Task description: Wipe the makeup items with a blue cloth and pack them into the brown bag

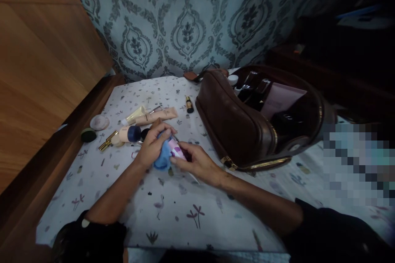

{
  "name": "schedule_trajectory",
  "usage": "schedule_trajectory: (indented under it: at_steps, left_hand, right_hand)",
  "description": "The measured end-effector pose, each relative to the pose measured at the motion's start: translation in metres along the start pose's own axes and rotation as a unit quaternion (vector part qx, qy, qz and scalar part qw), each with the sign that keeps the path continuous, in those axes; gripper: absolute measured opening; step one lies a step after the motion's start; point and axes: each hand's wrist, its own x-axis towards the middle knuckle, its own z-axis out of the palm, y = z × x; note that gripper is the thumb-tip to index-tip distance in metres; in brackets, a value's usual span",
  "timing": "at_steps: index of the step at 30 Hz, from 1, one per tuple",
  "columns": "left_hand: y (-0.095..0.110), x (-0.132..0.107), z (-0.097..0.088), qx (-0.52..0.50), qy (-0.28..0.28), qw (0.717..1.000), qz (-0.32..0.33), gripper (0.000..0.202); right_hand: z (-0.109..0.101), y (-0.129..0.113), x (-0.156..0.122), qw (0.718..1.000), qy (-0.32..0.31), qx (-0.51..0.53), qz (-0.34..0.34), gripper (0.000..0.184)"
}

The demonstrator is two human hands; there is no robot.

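Note:
My left hand [152, 144] is closed around a crumpled blue cloth [162, 157], pressing it to one end of a pink-and-purple patterned tube [176, 150]. At the other end, my right hand [200, 162] grips the tube between thumb and fingers. Just left of my left hand lie a bottle with a dark blue cap [133, 134] and a gold lipstick-like tube [108, 141]. Behind it rest a peach squeeze tube [156, 116] and a cream-gold tube [135, 115]. A small dark bottle with a gold top [189, 104] lies farther back.
To the right stands an open brown zip bag [234, 119], with a pink tube [282, 98] and other containers inside. A round clear-topped case [99, 122] and a dark green round lid [88, 134] sit at the left edge, beside a wooden panel [46, 61]. Patterned wallpaper rises behind the table.

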Motion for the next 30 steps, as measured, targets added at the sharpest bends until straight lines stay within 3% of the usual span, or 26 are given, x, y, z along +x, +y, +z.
schedule_trajectory:
  at_steps: [5,10,15,19,22,24,27,30]
  left_hand:
    - [0.003,-0.005,-0.003,0.011,-0.031,0.999,-0.004,0.036]
    - [0.008,-0.011,-0.005,0.101,-0.039,0.993,0.040,0.032]
    - [0.007,-0.011,-0.002,0.167,-0.021,0.984,0.052,0.036]
    - [0.007,-0.012,-0.001,0.200,-0.011,0.979,0.044,0.041]
    - [0.008,-0.011,-0.002,0.214,-0.009,0.976,0.035,0.042]
    - [0.008,-0.010,-0.002,0.221,-0.004,0.975,0.034,0.042]
    - [0.007,-0.009,-0.001,0.203,0.007,0.978,0.037,0.040]
    - [0.002,-0.013,0.000,0.132,0.011,0.991,0.003,0.038]
  right_hand:
    - [0.000,0.005,0.002,0.976,-0.042,0.214,0.020,0.047]
    - [0.002,0.013,0.006,0.941,-0.065,0.328,0.061,0.060]
    - [0.002,0.019,0.007,0.950,-0.077,0.295,0.061,0.070]
    - [-0.001,0.016,0.004,0.991,-0.021,0.128,-0.028,0.044]
    - [-0.004,0.011,-0.001,0.997,0.020,0.011,-0.069,0.021]
    - [-0.005,0.010,-0.002,0.996,0.031,-0.017,-0.080,0.015]
    - [-0.004,0.013,0.000,0.996,0.022,0.038,-0.076,0.022]
    - [-0.001,0.019,0.006,0.978,-0.038,0.206,-0.004,0.048]
